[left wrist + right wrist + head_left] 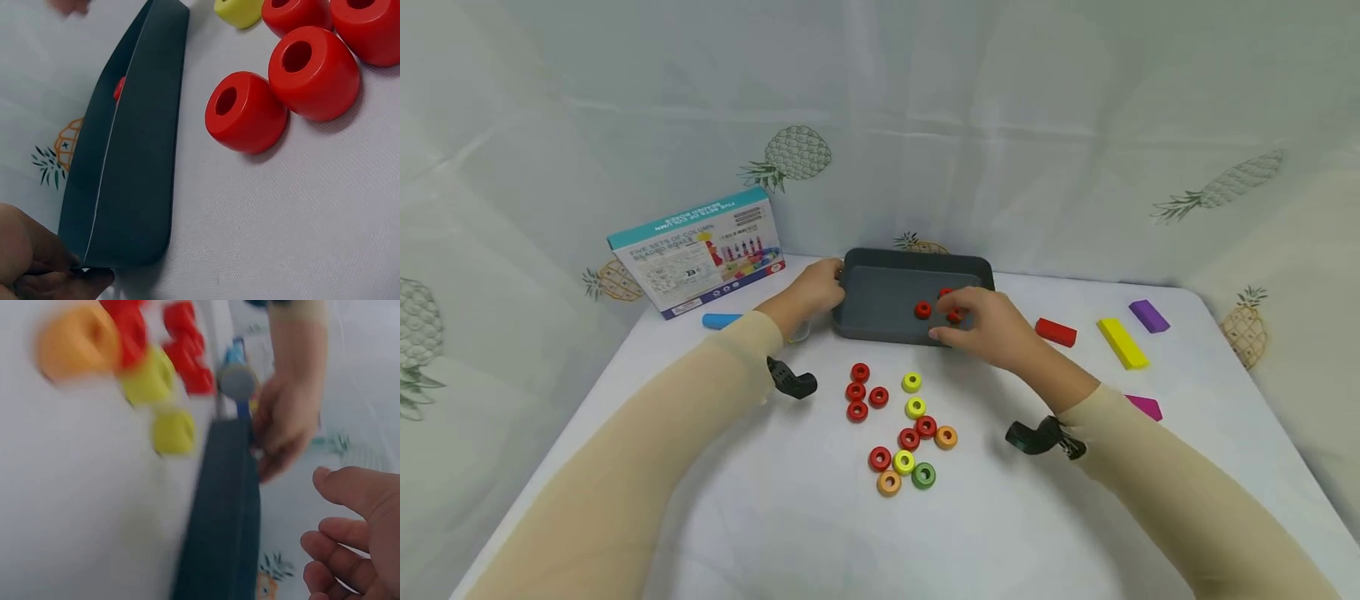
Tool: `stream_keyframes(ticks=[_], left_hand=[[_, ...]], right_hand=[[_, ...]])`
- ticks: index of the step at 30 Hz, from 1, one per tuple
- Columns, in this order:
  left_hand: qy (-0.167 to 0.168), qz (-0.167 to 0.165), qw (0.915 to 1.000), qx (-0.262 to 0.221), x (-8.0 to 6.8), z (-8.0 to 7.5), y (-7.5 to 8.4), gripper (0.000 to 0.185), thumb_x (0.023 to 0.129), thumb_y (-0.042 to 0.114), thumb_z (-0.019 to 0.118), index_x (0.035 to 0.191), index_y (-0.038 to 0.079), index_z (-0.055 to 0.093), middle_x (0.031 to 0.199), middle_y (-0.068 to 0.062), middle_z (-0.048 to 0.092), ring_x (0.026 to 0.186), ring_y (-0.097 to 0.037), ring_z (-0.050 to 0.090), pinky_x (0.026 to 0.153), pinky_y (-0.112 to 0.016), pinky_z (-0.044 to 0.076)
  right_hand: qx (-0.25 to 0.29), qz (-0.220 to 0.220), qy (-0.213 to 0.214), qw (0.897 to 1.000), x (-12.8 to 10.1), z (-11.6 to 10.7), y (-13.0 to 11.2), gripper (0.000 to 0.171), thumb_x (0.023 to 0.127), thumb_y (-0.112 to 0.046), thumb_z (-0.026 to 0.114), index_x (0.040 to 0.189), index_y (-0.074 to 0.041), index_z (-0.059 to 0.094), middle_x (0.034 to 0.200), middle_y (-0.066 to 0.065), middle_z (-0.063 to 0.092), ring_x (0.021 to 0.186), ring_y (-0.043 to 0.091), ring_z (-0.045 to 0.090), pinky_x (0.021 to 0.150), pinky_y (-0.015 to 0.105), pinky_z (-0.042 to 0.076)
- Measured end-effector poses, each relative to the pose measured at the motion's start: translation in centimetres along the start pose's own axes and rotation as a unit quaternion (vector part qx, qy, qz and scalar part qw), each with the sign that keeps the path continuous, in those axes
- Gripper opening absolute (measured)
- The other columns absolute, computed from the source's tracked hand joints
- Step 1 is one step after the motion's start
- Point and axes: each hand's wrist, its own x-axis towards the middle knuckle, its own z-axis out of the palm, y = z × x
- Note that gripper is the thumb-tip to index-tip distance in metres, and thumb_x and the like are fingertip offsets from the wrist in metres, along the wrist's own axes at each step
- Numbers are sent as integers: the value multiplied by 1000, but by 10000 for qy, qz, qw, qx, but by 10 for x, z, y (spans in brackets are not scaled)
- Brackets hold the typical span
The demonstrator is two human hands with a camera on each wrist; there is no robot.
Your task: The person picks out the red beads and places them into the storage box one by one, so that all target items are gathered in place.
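At the back of the table lies a dark grey tray (876, 296). My left hand (816, 292) grips its left end, with fingertips at the rim in the left wrist view. Over the tray's right side hovers my right hand (992, 325), its fingers loosely bent and thumb apart. The right wrist view shows nothing between those fingers. Three red beads, one of them this bead (922, 310), sit in the tray, two partly behind the right hand. In front of the tray are several loose ring-shaped beads: red (860, 372), yellow (915, 407), orange (889, 482) and green (923, 475).
A printed toy box (700, 254) leans at the back left, near a blue stick (721, 321) partly behind the left arm. To the right lie a red block (1056, 332), a yellow block (1122, 342), a purple block (1149, 316) and a magenta block (1145, 406).
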Motion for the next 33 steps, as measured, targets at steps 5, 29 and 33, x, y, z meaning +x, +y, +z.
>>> stream_keyframes(ticks=[5, 29, 33], left_hand=[[-21, 38, 10000, -87, -2, -1, -1, 66, 91, 0, 49, 156, 2, 34, 155, -17, 44, 143, -32, 42, 117, -49, 37], [89, 73, 9999, -49, -3, 0, 1, 67, 89, -3, 49, 155, 0, 36, 154, -19, 45, 143, -35, 42, 118, -51, 34], [63, 131, 9999, -9, -2, 1, 0, 68, 88, -3, 49, 155, 0, 35, 154, -20, 44, 144, -36, 41, 119, -51, 33]], right_hand=[[179, -44, -277, 9994, -44, 18, -11, 40, 84, -33, 82, 117, -12, 74, 112, 4, 73, 104, 27, 63, 87, 48, 55], [568, 225, -22, 9981, -104, 85, -9, 30, 80, -27, 86, 108, -26, 74, 96, -19, 66, 90, 8, 53, 74, 25, 50], [410, 173, -3, 9990, -103, 87, -12, 27, 80, -27, 86, 105, -27, 74, 94, -19, 65, 90, 7, 52, 75, 25, 50]])
